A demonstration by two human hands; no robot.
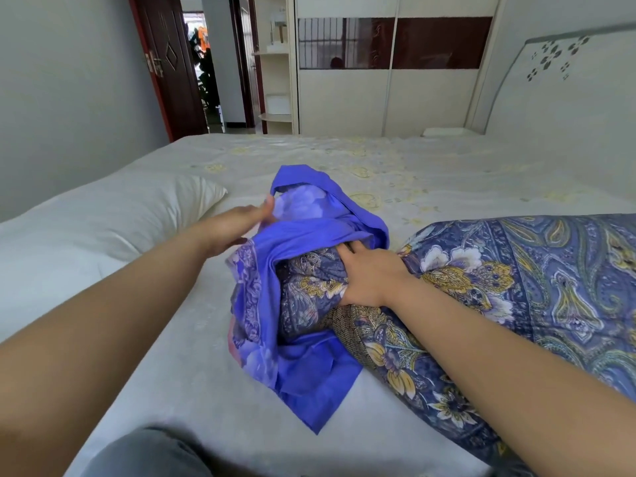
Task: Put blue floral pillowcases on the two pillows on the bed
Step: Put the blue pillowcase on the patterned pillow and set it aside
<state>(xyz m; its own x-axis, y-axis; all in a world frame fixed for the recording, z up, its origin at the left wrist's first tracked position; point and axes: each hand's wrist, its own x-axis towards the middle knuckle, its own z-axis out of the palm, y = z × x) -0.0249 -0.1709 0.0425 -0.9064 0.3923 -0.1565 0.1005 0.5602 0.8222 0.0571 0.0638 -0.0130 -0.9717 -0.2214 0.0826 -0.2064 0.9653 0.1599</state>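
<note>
The right hand (370,275) presses flat, fingers straight, on the paisley-patterned blue pillow (488,297), whose long axis runs rightward, its left end inside the bright blue floral pillowcase (309,352); the left hand (237,223), fingers extended, touches that pillowcase.

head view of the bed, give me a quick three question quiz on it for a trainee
1. True or false: the blue floral pillowcase fully covers the paisley-patterned pillow.
2. Which hand presses on the patterned pillow at the pillowcase's opening? A) left hand B) right hand
3. Fill in: the plain white pillow lies on the bed to the person's ____.

Key
1. False; only one end is inside.
2. B; the left hand's fingers touch the pillowcase's far edge.
3. Left.
</note>
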